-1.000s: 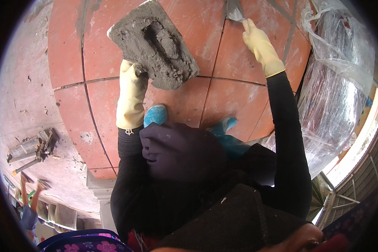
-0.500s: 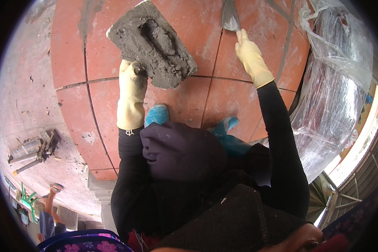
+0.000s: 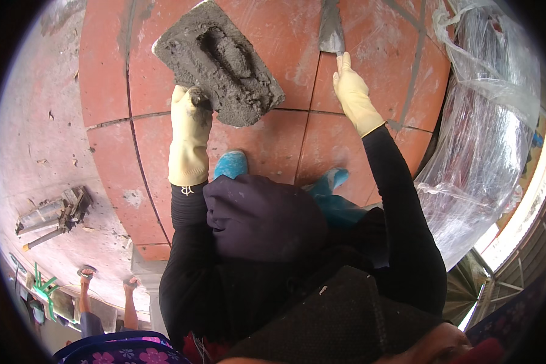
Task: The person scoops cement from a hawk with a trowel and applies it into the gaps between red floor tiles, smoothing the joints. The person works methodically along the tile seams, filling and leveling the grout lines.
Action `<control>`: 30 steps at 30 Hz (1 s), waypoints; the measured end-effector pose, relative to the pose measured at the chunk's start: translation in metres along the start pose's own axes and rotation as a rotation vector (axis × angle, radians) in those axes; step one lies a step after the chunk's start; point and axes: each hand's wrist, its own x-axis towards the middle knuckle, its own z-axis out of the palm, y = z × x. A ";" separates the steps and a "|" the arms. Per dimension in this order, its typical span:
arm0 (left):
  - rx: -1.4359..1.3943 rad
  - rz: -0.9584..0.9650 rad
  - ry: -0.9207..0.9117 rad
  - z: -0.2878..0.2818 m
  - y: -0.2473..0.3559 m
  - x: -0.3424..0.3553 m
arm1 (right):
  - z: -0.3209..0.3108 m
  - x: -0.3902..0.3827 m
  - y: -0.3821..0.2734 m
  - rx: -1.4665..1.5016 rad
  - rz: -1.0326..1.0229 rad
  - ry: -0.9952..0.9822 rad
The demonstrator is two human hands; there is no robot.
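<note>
My left hand (image 3: pixel 191 136), in a cream rubber glove, is closed at the near left corner of a board (image 3: pixel 157 46) heaped with wet grey mortar (image 3: pixel 224 67). A long hollow runs through the middle of the heap. To the right, my right hand (image 3: pixel 353 94), gloved alike, grips a small trowel (image 3: pixel 331 36) by its handle, with the fingers stretched along it. The trowel's grey-smeared blade points away from me and lies over a joint between red floor tiles (image 3: pixel 370 67). Grey mortar fills some joints at the far right, while the nearer joints look dark and open.
Clear plastic sheeting (image 3: pixel 491 121) wraps a bulky thing along the right. My blue boots (image 3: pixel 230 164) stand on the tiles. Metal and wooden bars (image 3: pixel 57 212) lie on the concrete at left. Another person's legs (image 3: pixel 85 303) show at lower left, near a green chair (image 3: pixel 44 285).
My right hand and the trowel have come slightly toward me along the tile joint. My left hand and the mortar board have hardly moved. The other person's second leg shows more clearly.
</note>
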 end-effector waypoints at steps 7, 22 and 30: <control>-0.226 -0.079 -0.133 0.002 0.019 -0.003 | 0.019 -0.016 0.005 0.048 -0.036 0.007; -0.050 -0.097 -0.075 0.001 0.018 0.002 | 0.057 -0.091 0.030 -0.020 -0.012 -0.121; -0.045 -0.126 -0.004 -0.001 0.014 -0.003 | 0.036 -0.102 0.062 1.221 -0.115 -0.158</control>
